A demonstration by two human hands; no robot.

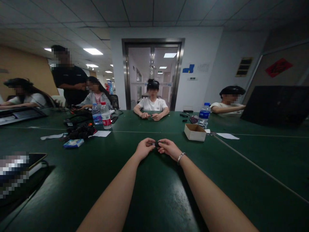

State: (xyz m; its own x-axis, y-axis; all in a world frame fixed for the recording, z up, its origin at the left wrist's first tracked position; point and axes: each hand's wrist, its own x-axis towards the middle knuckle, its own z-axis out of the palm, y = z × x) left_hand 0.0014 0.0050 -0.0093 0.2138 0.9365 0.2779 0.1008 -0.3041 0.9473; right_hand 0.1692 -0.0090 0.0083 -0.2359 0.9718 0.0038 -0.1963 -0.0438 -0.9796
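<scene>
Both hands meet over the green table, slightly above its surface or resting on it; I cannot tell which. Between their fingertips is a small black object (156, 144) with a paler bit at its left end, too small for me to tell its kind. My left hand (145, 148) is closed in a pinch at the object's left end. My right hand (170, 149), with a silver bracelet (181, 158) at the wrist, pinches its right side with fingers curled. The fingers hide part of the object.
An open cardboard box (195, 132) stands beyond my right hand, near a water bottle (204, 115). Left are two bottles, black gear (80, 131), a blue packet (73, 143) and paper. A monitor (275, 106) stands right. Several people are around the table (154, 193).
</scene>
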